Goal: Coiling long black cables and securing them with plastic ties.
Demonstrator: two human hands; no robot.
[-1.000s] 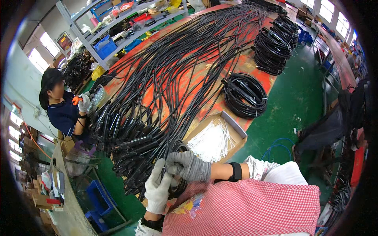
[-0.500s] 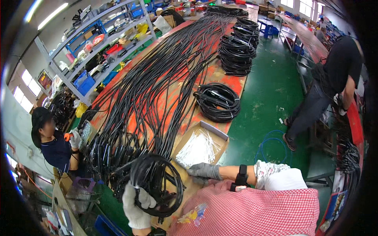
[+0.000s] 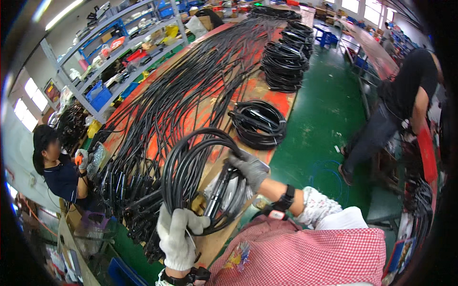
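A coil of black cable (image 3: 168, 183) is held up over the near end of the table. My left hand (image 3: 177, 236), in a white knit glove, is closed around its lower left side. A thin white strip (image 3: 192, 240) hangs by that hand. My right hand (image 3: 251, 170), in a grey glove, grips the upper right of the coil. A glossy black cylindrical connector (image 3: 219, 193) crosses inside the loop. Behind the coil, a cardboard box (image 3: 263, 167) of white strips is mostly hidden.
Long black cables (image 3: 191, 81) cover the red-stained table, their ends bunched at the near left. One finished coil (image 3: 259, 125) and stacked coils (image 3: 285, 66) line the right edge. A co-worker (image 3: 59, 167) stands at left; another person (image 3: 400, 105) bends at right. Shelving (image 3: 76, 88) stands far left.
The coil has been raised and moved right, in front of the box. My right hand has left the table by the box and taken hold of the coil's upper right.
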